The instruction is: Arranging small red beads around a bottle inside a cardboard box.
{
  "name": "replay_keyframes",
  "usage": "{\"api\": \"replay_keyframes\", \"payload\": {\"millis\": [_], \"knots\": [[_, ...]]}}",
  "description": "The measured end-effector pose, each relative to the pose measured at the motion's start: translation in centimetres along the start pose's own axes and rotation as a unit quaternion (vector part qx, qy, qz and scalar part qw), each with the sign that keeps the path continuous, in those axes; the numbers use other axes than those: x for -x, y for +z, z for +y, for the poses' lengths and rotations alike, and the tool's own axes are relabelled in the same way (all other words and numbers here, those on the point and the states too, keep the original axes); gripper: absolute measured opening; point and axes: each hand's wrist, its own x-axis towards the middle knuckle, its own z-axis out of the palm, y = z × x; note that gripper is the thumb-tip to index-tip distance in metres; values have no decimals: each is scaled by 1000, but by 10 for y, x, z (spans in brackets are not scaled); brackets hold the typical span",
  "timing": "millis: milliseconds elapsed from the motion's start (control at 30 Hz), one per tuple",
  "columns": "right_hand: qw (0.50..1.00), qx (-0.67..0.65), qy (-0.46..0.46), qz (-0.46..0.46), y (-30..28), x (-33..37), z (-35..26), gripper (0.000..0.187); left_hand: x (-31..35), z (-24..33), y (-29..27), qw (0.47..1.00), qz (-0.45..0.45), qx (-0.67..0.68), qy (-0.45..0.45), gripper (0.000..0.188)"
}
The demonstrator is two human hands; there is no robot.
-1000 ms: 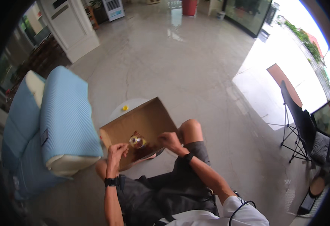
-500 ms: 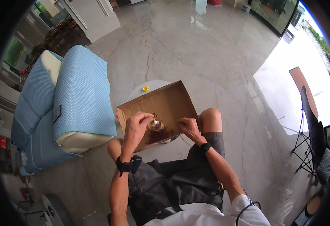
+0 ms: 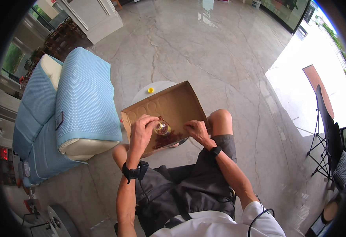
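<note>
A shallow brown cardboard box lies tilted in front of my knees. Inside it, a small clear bottle holds dark red bits, and more loose dark red pieces are scattered around its base. My left hand reaches over the box's left side, thumb and fingers pinched together at the bottle's mouth; what is between them is too small to make out. Over the right part of the box, my right hand is closed with fingertips together, its contents hidden. Beyond the box, a yellow cap rests on a round white surface.
On the left stands a sofa under a light blue cover, with a dark phone-like object on it. A folding chair is at the right. A wheel shows at the lower left. Polished stone floor surrounds me.
The view has shifted slightly. Both hands keep nearly the same poses, the left at the bottle's mouth and the right over the box's right side.
</note>
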Motion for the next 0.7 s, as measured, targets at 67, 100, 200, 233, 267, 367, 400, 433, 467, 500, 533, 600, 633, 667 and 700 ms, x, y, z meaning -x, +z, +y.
{"api": "replay_keyframes", "payload": {"millis": [67,100,200,233,267,367,400,433,467,500,533,600,633,667,700], "knots": [[1000,2,3,-4,-1,0,0,19,0,1,0,1000,-2,6,-2,13],[1000,2,4,-5,-1,0,-2,19,1,1,0,1000,-2,6,-3,13],[1000,-16,7,1,0,0,-5,17,2,0,0,1000,-2,2,-1,14],[1000,-13,3,4,0,0,-5,17,2,0,0,1000,0,-3,4,15],[1000,-10,-2,7,0,0,-5,17,2,0,0,1000,1,-9,9,16],[1000,-20,7,6,0,0,-7,17,3,-2,-1,1000,9,-15,13,17],[1000,-19,8,7,-1,0,-7,17,2,2,-1,1000,8,-14,13,17],[1000,-18,10,8,-1,1,-8,17,2,8,-3,1000,-3,-7,-12,18],[1000,-16,11,8,-2,1,-8,16,2,11,-4,999,-14,-1,-36,18],[1000,-17,10,8,-1,1,-8,16,3,11,-5,999,-13,-2,-36,18],[1000,-16,7,8,-1,0,-9,16,4,10,-6,999,-9,1,-33,18],[1000,-15,4,9,0,0,-7,16,4,12,-7,1000,-7,5,-29,18],[1000,-11,1,8,-1,0,-5,16,3,16,-7,998,-12,18,-60,18],[1000,-6,-2,7,-1,0,-4,16,2,19,-6,995,-18,31,-90,18],[1000,-7,-3,7,-1,0,-4,16,2,19,-6,995,-17,30,-90,18]]}}
